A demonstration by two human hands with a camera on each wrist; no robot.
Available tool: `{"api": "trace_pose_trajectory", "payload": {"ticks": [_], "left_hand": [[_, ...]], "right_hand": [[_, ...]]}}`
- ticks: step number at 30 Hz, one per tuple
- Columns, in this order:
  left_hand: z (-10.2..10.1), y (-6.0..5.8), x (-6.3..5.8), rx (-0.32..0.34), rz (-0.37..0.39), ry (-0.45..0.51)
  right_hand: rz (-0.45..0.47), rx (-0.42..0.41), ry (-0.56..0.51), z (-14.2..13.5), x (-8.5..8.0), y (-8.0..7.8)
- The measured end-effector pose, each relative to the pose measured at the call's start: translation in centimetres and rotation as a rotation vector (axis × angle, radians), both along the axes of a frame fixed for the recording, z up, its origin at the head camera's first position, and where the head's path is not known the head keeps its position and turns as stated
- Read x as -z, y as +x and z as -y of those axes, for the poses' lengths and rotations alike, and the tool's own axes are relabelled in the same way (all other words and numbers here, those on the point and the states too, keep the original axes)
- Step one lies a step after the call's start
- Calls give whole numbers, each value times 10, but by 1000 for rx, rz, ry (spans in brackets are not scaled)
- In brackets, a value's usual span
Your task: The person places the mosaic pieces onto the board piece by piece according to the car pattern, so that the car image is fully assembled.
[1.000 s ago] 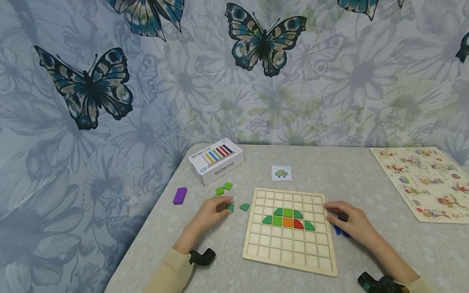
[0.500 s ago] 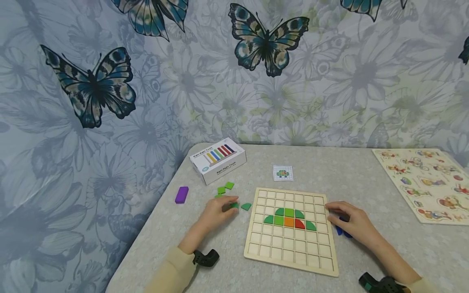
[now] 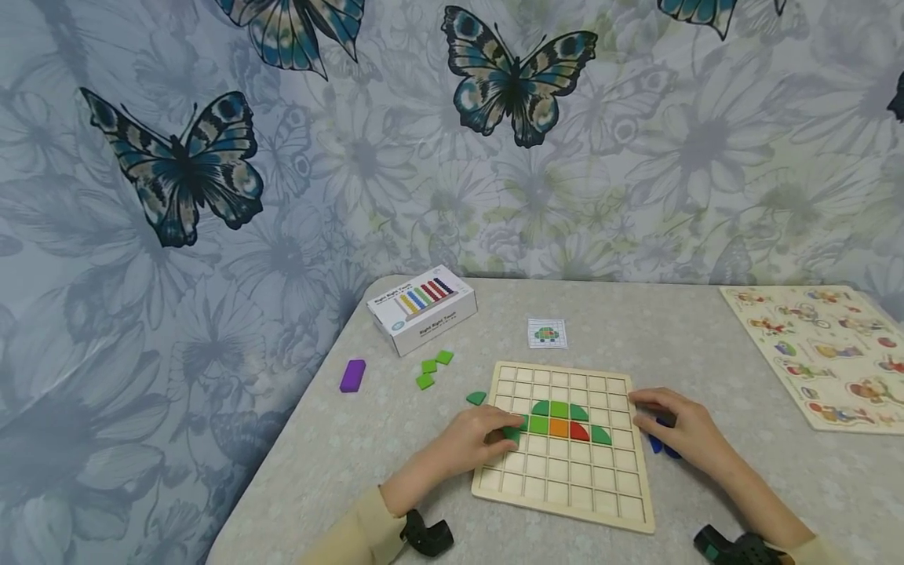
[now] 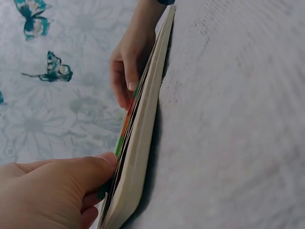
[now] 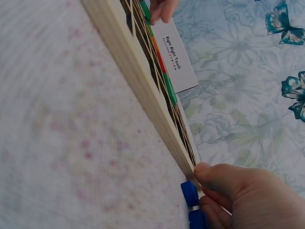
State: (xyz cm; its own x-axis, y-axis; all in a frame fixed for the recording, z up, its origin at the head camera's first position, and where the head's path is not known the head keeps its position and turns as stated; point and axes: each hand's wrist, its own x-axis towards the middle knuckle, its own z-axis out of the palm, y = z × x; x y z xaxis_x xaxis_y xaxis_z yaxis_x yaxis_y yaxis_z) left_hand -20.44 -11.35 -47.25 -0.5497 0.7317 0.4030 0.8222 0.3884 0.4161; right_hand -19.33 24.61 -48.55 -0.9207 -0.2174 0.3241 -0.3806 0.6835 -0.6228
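A square wooden grid board (image 3: 561, 502) lies on the table, with green, orange and red pieces set in its cells. My left hand (image 3: 469, 443) reaches over its left side, thumb and forefinger pinching a dark green quarter-circle tile (image 3: 512, 433) just beside the set pieces. The fingers partly cover this tile. At the board's right edge, my right hand (image 3: 681, 431) rests with loosely bent fingers, forefinger and thumb touching the rim. Blue pieces (image 3: 664, 447) lie partly hidden under it; in the right wrist view these blue pieces (image 5: 189, 194) are beside the board's edge.
Several light green square tiles (image 3: 428, 366) and one dark green quarter-circle (image 3: 476, 398) lie left of the board. Farther left is a purple block (image 3: 352, 376). Behind stand a white box (image 3: 434, 322) and a small pattern card (image 3: 547, 333). A picture board (image 3: 805, 369) lies at right.
My left hand has picked up a dark green quarter-circle from the table and carried it right, onto the board's left side. The right hand has stayed at the board's edge.
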Motion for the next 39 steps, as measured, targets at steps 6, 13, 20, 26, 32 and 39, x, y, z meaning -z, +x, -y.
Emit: {"api": "trace_pose_trajectory", "payload": {"ticks": [6,13,20,26,32,39], "left_hand": [[-2,-2,3,49,-100,17],[-7,0,-9,17,-158,-99],[-17,2,-10,47,-151,-127],[-13,3,-14,41,-130,-122],[0,2,-17,-12,-80,-119],[-4,2,-15,-21,-63,-157]], "right_hand": [[-10,-1,1,-2,1,1],[-8,-6,-12,-2,-1,-1],[-18,-19,-11,-2,-1,-1],[-11,-23,-31,-2,1,-1],[-4,-10,-24,-1,1,-1],[-13,-21,-32,-2,0,0]]}}
